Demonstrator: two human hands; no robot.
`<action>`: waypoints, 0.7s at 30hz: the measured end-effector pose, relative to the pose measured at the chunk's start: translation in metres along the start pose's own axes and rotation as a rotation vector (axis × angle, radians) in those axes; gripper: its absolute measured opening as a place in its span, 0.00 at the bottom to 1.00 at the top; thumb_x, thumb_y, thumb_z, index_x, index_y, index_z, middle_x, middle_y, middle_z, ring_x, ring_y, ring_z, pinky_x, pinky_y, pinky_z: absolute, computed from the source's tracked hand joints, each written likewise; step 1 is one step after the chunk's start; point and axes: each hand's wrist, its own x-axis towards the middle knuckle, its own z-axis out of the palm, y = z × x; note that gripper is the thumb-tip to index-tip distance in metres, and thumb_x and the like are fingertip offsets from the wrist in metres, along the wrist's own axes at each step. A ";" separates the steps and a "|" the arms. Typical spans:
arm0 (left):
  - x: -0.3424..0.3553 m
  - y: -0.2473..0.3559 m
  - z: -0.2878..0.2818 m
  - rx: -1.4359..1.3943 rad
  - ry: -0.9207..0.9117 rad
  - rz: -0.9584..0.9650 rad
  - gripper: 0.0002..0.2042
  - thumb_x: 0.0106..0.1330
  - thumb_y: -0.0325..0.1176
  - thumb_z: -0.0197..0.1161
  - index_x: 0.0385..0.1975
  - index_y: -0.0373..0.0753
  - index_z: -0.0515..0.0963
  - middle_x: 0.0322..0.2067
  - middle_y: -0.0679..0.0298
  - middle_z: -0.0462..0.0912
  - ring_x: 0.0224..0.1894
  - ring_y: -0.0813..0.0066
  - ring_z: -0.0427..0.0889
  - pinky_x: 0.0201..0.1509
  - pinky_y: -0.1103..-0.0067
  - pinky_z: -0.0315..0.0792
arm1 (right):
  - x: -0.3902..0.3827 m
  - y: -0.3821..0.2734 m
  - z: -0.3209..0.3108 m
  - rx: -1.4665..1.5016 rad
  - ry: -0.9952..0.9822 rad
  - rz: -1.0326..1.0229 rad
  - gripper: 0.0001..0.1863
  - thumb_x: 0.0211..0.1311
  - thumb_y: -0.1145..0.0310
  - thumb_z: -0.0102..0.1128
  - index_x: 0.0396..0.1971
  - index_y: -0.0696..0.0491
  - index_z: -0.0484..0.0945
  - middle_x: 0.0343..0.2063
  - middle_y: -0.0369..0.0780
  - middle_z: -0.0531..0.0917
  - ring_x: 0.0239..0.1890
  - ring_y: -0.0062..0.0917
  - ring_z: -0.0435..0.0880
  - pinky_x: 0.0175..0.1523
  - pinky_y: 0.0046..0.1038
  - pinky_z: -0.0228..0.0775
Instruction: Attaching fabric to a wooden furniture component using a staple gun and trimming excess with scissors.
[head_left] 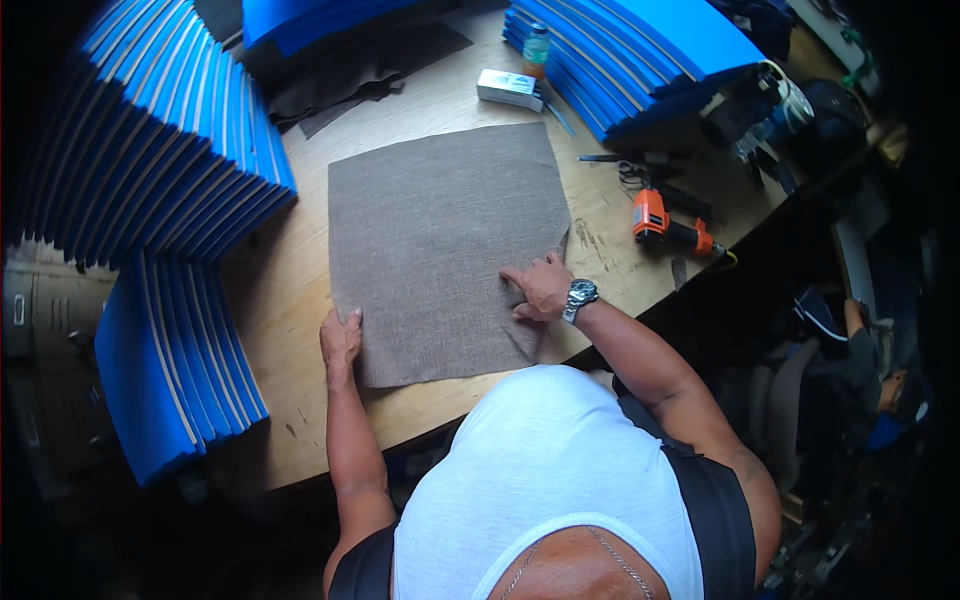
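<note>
A square piece of grey-brown woven fabric (440, 240) lies on the wooden table in front of me. At its left edge, near the lower corner, my left hand (341, 340) has the thumb and fingers closed on the border. My right hand (542, 288), with a metal wristwatch (579, 297) on the wrist, rests on the fabric's right side. Its index finger and thumb are stretched out and apart. Around this hand the fabric is creased, and its right edge bends inward. What lies under the fabric is hidden.
Blue padded boards (190, 150) with light edges stand stacked at the left, and another blue stack (640, 60) is at the back right. An orange-and-black air tool (652, 215), scissors (630, 175), a small white box (510, 88) and a bottle (536, 50) sit on the table (285, 340). Dark fabric (370, 75) lies behind.
</note>
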 end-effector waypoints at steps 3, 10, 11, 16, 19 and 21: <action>-0.015 -0.010 0.003 -0.105 -0.095 0.023 0.21 0.66 0.44 0.64 0.46 0.28 0.79 0.41 0.38 0.84 0.45 0.42 0.84 0.50 0.62 0.76 | -0.016 0.041 -0.015 -0.248 -0.125 0.092 0.11 0.56 0.56 0.67 0.38 0.40 0.86 0.43 0.40 0.86 0.53 0.38 0.79 0.61 0.47 0.62; -0.095 -0.003 0.011 -0.475 -0.053 -0.023 0.18 0.64 0.39 0.68 0.45 0.28 0.80 0.39 0.45 0.87 0.43 0.51 0.86 0.50 0.66 0.76 | -0.091 0.112 0.001 0.118 0.297 0.591 0.15 0.63 0.56 0.60 0.39 0.51 0.86 0.39 0.47 0.87 0.45 0.45 0.85 0.53 0.48 0.71; -0.097 -0.006 0.011 -0.500 -0.068 -0.029 0.18 0.64 0.38 0.68 0.45 0.28 0.80 0.40 0.45 0.87 0.43 0.53 0.86 0.50 0.66 0.76 | -0.088 0.104 0.000 0.312 0.368 0.699 0.17 0.64 0.54 0.60 0.39 0.52 0.86 0.39 0.48 0.87 0.45 0.47 0.85 0.51 0.47 0.73; -0.103 -0.009 0.006 -0.470 -0.070 0.007 0.16 0.63 0.36 0.69 0.43 0.29 0.80 0.36 0.47 0.87 0.39 0.58 0.85 0.47 0.68 0.76 | -0.078 0.068 0.015 0.187 0.145 0.621 0.21 0.59 0.51 0.67 0.38 0.55 0.83 0.37 0.50 0.87 0.43 0.48 0.85 0.47 0.45 0.76; -0.100 -0.007 0.008 -0.382 -0.067 0.001 0.15 0.63 0.37 0.68 0.40 0.30 0.80 0.32 0.48 0.85 0.35 0.58 0.84 0.43 0.67 0.76 | -0.071 0.085 0.031 0.285 0.215 0.488 0.21 0.55 0.54 0.71 0.35 0.58 0.82 0.33 0.51 0.86 0.39 0.47 0.86 0.46 0.44 0.75; -0.102 -0.012 0.008 -0.275 -0.118 -0.061 0.14 0.63 0.37 0.68 0.37 0.31 0.79 0.27 0.48 0.83 0.30 0.58 0.82 0.38 0.65 0.75 | -0.065 0.099 0.033 0.345 0.337 0.529 0.21 0.54 0.55 0.73 0.35 0.58 0.81 0.33 0.51 0.86 0.39 0.47 0.86 0.46 0.43 0.76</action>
